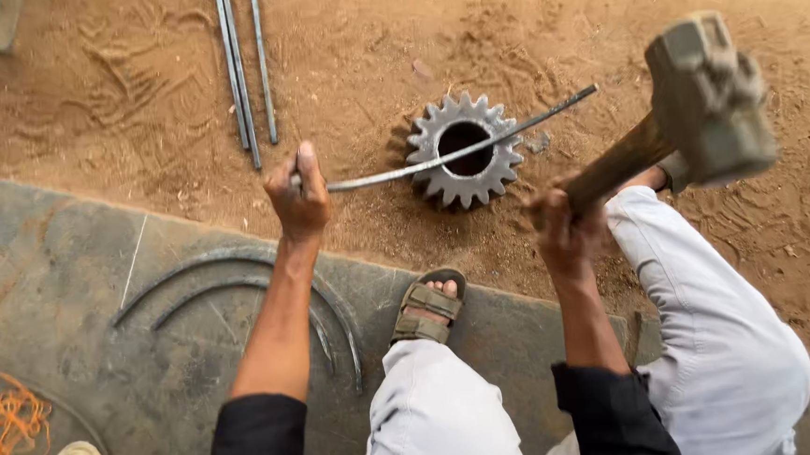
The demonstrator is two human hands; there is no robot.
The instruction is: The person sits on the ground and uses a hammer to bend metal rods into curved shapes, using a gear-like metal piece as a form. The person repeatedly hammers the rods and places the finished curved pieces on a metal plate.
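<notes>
Left hand [298, 198] is clamped tight round the near end of the rod [461, 150], thumb up on top, pinning it flat across the gear [464, 149]. The rod runs from that fist out toward two o'clock, straight over the gear's round bore, its far tip hanging past the teeth above the sand [598, 10]. The gear lies flat in the dirt, dead centre of the view.

Right hand [563, 230] is wrapped closed on the wooden handle of the hammer [708, 96], and the head is cocked high at three o'clock, blurred, well clear of the rod. By the look of it this is the striking step: rod bridged over the hole, hammer raised. A blow here would call for landing square on the stretch of rod spanning the bore, with the left fist holding the rod from twisting.

Containers? None in sight. The nearest to one is the gear's bore, and it holds only shadow.

At twelve o'clock, spare rods [243, 69] lie together on the sand. One sandal [429, 306] is planted on the slab [71, 276] at six, with curved bars [230, 276] at eight and orange string [5, 435] in the corner.
</notes>
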